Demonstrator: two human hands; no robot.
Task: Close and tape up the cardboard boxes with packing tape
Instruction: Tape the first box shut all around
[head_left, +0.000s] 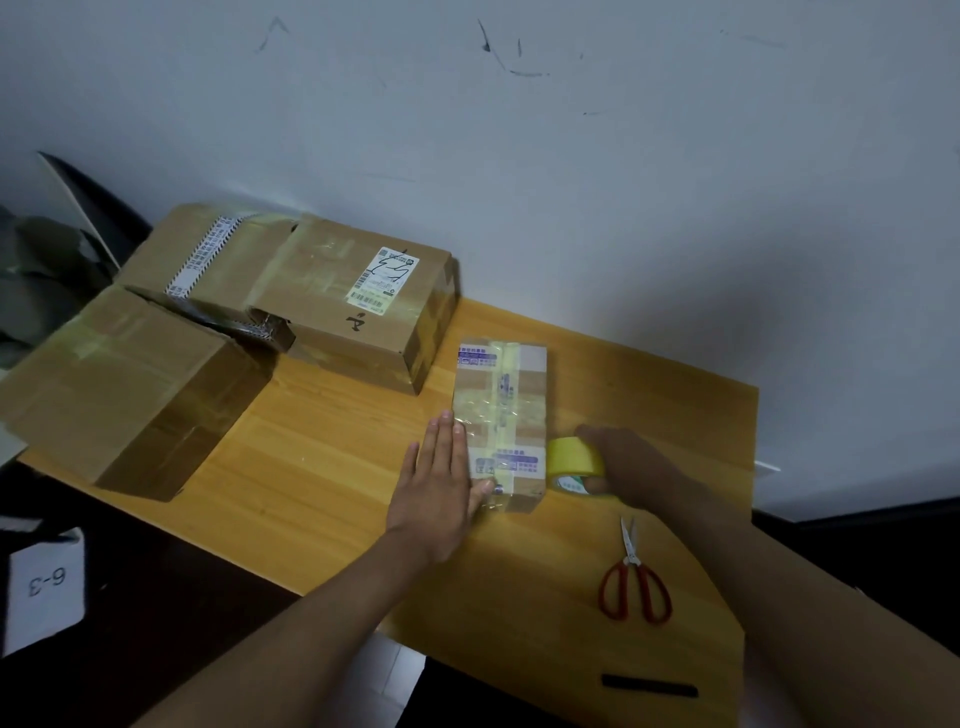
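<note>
Three larger cardboard boxes (270, 322) crowd the far left of the wooden table (322, 467), touching one another against the wall; red-handled scissors (632, 577) lie near the right forearm, blades pointing away, and a dark strip (649, 685) lies at the near edge. The small box (501, 421) lies mid-table, closed and taped, its long axis running away from the person; the left hand (441, 483) presses flat with straight fingers against its left side; the right hand (628, 465) grips the yellow tape roll (574, 462) touching its near right side.
</note>
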